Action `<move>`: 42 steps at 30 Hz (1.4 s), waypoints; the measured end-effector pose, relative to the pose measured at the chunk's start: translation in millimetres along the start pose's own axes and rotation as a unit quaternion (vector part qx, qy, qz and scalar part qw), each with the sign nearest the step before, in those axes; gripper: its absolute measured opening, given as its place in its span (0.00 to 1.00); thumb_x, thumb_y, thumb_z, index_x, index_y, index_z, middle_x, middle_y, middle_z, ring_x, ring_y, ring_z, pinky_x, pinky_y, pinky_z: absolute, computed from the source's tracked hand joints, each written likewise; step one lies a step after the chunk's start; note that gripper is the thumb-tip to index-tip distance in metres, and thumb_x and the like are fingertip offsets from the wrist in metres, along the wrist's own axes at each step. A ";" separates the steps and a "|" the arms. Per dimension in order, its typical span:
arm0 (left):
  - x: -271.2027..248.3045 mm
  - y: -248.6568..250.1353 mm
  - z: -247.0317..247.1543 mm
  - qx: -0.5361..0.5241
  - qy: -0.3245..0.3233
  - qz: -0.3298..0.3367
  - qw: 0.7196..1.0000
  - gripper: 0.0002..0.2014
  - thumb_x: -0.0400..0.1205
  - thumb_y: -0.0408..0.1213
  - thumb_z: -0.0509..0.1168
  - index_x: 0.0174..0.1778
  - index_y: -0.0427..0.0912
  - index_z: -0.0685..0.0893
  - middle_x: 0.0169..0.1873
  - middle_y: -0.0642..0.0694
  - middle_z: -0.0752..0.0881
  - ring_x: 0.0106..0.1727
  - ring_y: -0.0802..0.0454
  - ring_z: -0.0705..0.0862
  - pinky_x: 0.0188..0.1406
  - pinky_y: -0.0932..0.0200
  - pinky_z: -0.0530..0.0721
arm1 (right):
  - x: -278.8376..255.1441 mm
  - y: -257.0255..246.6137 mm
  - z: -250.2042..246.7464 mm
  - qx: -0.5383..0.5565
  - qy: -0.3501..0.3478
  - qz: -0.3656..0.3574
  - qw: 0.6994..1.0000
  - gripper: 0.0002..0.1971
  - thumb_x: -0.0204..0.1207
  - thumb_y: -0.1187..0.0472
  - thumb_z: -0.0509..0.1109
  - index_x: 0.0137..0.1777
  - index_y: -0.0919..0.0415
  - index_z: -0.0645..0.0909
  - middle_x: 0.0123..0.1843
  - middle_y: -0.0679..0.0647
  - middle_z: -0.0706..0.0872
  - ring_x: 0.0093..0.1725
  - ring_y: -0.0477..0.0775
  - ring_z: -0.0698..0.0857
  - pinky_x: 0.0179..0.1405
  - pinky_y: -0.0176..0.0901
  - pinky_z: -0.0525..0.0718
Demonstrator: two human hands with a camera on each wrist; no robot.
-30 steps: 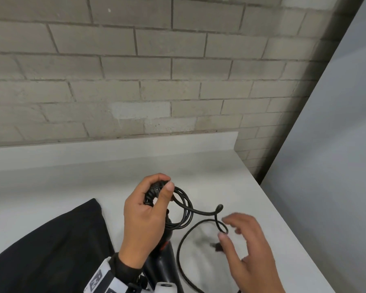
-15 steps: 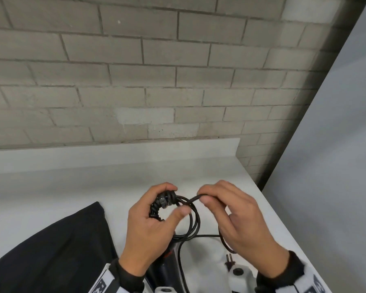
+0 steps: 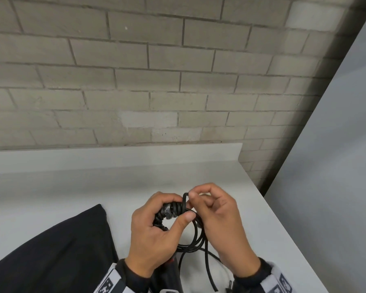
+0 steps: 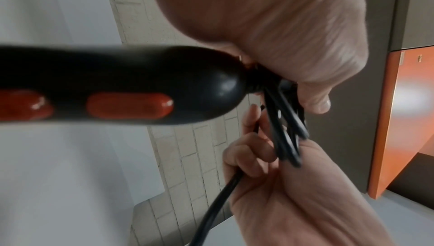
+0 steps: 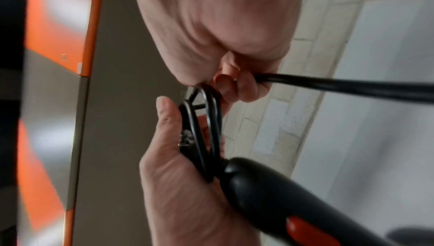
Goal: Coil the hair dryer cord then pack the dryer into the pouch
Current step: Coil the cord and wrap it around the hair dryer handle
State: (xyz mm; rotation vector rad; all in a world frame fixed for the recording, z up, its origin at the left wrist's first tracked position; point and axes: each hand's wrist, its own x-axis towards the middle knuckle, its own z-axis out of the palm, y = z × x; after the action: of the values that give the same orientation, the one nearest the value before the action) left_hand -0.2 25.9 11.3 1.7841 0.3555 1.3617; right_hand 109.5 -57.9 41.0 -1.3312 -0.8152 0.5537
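The black hair dryer (image 4: 122, 84) with red buttons hangs handle-up below my hands; in the head view only its handle (image 3: 169, 275) shows. My left hand (image 3: 156, 229) grips the ribbed cord base and several coiled loops of the black cord (image 3: 195, 235). My right hand (image 3: 218, 218) pinches a strand of cord just beside the left thumb and holds it against the coil (image 5: 206, 120). The loose cord (image 5: 340, 84) trails from the right hand down to the plug (image 3: 230, 286) on the white counter (image 3: 93, 187). The black pouch (image 3: 51, 250) lies flat at the lower left.
A grey brick wall (image 3: 135, 81) rises behind the counter's low white backsplash (image 3: 114, 157). The counter's right edge (image 3: 283, 229) drops off to a grey floor. An orange and grey cabinet (image 4: 399, 120) shows in the wrist views.
My right hand rose from the counter, took a strand of cord and carried it up to the coil in my left hand. The loose loop on the counter has shrunk.
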 end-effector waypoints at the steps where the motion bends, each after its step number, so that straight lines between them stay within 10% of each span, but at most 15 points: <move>1: -0.8 0.0 0.4 -0.004 0.010 0.002 1.000 0.15 0.75 0.61 0.73 0.46 0.54 0.86 0.37 0.56 0.87 0.35 0.55 0.85 0.38 0.69 0.81 | -3.1 3.3 0.6 0.017 0.002 0.022 1.000 0.03 0.78 0.62 0.72 0.43 0.59 0.85 0.33 0.57 0.90 0.34 0.50 0.87 0.40 0.44 0.82; 6: -3.6 -1.3 2.2 0.004 0.042 0.009 0.999 0.16 0.77 0.60 0.72 0.47 0.51 0.87 0.41 0.56 0.87 0.40 0.53 0.87 0.40 0.68 0.82 | -14.7 5.8 -6.7 0.019 -0.032 0.071 0.997 0.08 0.79 0.62 0.70 0.41 0.59 0.89 0.28 0.49 0.86 0.29 0.50 0.77 0.30 0.39 0.76; 11: 0.5 3.5 5.0 0.045 0.058 0.003 0.997 0.18 0.79 0.63 0.68 0.47 0.50 0.87 0.42 0.50 0.86 0.46 0.60 0.86 0.44 0.75 0.79 | -25.7 13.3 -13.9 0.043 -0.112 0.030 0.992 0.25 0.76 0.34 0.65 0.50 0.55 0.90 0.37 0.57 0.81 0.39 0.54 0.78 0.39 0.48 0.75; 16: 3.5 7.0 5.2 0.042 0.023 -0.043 0.998 0.14 0.75 0.59 0.72 0.46 0.53 0.89 0.42 0.54 0.89 0.48 0.54 0.88 0.45 0.70 0.82 | -28.0 23.9 -13.0 0.024 -0.127 0.001 0.992 0.06 0.72 0.70 0.77 0.48 0.64 0.88 0.41 0.54 0.89 0.45 0.51 0.86 0.51 0.53 0.87; 21: 8.0 18.2 2.1 0.013 -0.014 -0.121 0.992 0.10 0.74 0.58 0.76 0.43 0.57 0.90 0.40 0.57 0.91 0.46 0.56 0.89 0.44 0.74 0.81 | -25.6 21.3 -16.0 -0.008 -0.093 0.012 0.996 0.06 0.70 0.63 0.78 0.45 0.63 0.87 0.43 0.70 0.87 0.44 0.64 0.86 0.54 0.70 0.84; 31: 8.4 27.3 7.2 -0.032 0.029 -0.195 0.980 0.12 0.71 0.55 0.72 0.38 0.50 0.90 0.31 0.51 0.90 0.34 0.57 0.87 0.34 0.69 0.83 | -30.9 21.6 -6.3 -0.195 0.004 -0.078 0.978 0.12 0.70 0.59 0.80 0.48 0.44 0.82 0.45 0.41 0.86 0.48 0.47 0.84 0.49 0.31 0.78; 38: 9.0 30.2 17.6 -0.057 0.068 -0.213 0.973 0.12 0.70 0.55 0.72 0.36 0.49 0.89 0.29 0.48 0.89 0.29 0.58 0.84 0.29 0.72 0.80 | -37.3 42.0 6.3 -0.440 0.135 -0.295 0.837 0.09 0.77 0.50 0.71 0.55 0.47 0.88 0.41 0.50 0.78 0.34 0.50 0.76 0.24 0.40 0.75; 42: 9.1 26.6 18.4 -0.044 0.075 -0.173 0.981 0.14 0.70 0.55 0.73 0.36 0.48 0.88 0.28 0.48 0.88 0.30 0.57 0.85 0.31 0.74 0.80 | -38.8 36.9 9.3 -0.395 0.118 -0.215 0.885 0.10 0.79 0.44 0.65 0.49 0.43 0.87 0.40 0.43 0.76 0.34 0.44 0.78 0.26 0.34 0.78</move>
State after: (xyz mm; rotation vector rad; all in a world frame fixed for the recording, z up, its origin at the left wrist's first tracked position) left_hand 12.8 7.6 36.4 1.4695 0.6451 1.2424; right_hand 81.8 -75.1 -2.6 -1.8277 -1.1466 -0.3456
